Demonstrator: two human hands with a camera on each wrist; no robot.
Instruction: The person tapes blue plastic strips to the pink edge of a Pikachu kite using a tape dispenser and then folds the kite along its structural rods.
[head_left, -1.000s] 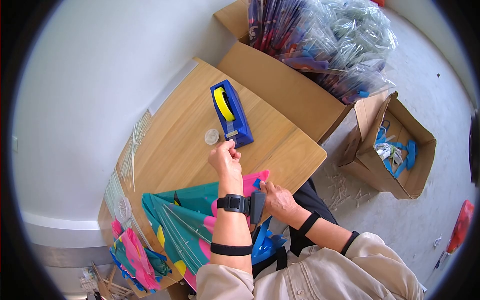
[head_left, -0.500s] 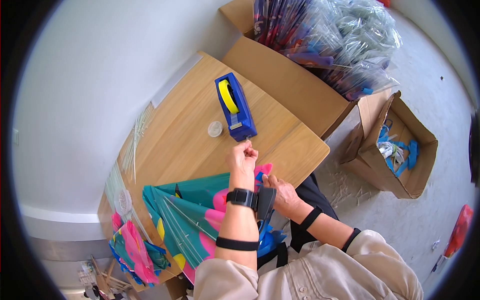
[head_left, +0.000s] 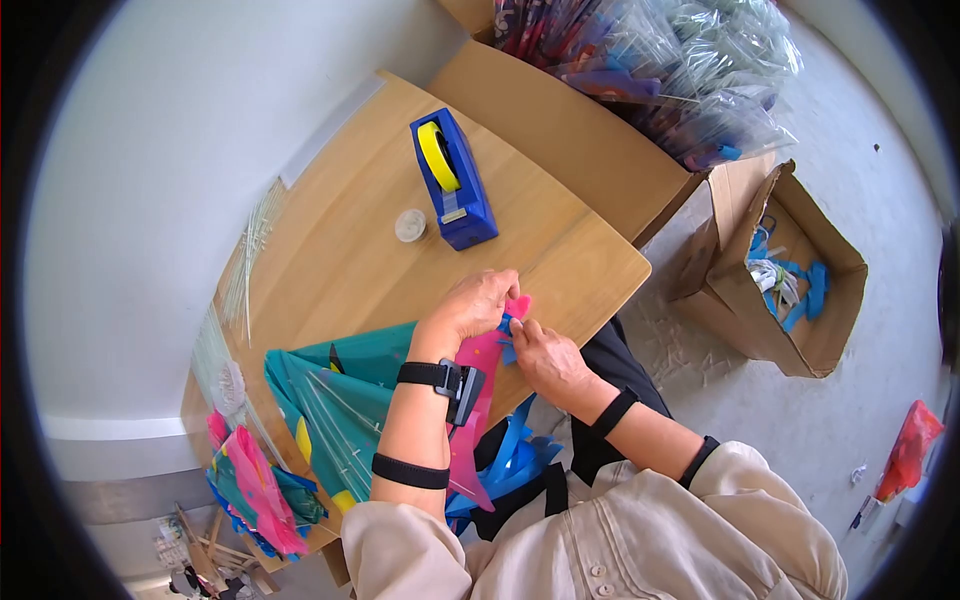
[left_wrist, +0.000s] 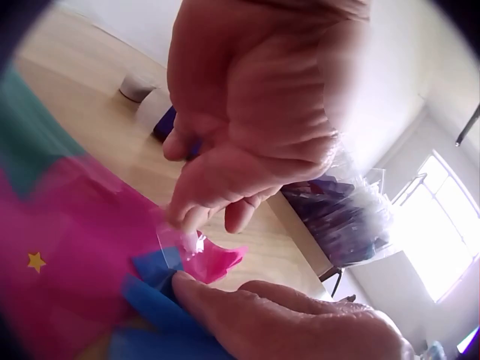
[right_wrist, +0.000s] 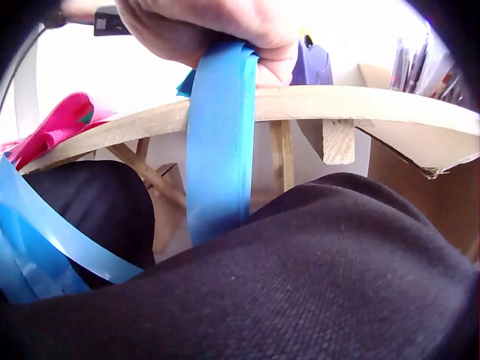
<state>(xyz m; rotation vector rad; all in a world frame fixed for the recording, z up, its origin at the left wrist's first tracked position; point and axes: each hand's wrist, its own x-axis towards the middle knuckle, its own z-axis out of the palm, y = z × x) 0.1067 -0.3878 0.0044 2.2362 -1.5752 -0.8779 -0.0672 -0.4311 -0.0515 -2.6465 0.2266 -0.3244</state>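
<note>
A teal and pink sheet (head_left: 345, 400) with thin rods lies on the table. At its pink tip (left_wrist: 214, 259), my left hand (head_left: 470, 308) pinches a short piece of clear tape (left_wrist: 166, 234) over the blue strip end (left_wrist: 156, 264). The thumb of my right hand (head_left: 552, 365) presses that blue end against the pink material. In the right wrist view, folded blue strips (right_wrist: 221, 142) hang down from my right hand (right_wrist: 217, 26), which grips them. A blue tape dispenser (head_left: 466, 205) with a yellow roll stands beyond both hands.
Beside the dispenser is a small round clear container (head_left: 410, 225). White rods (head_left: 245, 260) and a folded colourful bundle (head_left: 262, 490) lie along the left. Past the table's right edge stand a large carton (head_left: 560, 130) of wrapped items and a smaller box (head_left: 835, 290) holding blue strips.
My left hand has come away from the dispenser, back to the pink tip beside my right hand, with clear tape at its fingers. My right hand has stayed at the blue strip.
</note>
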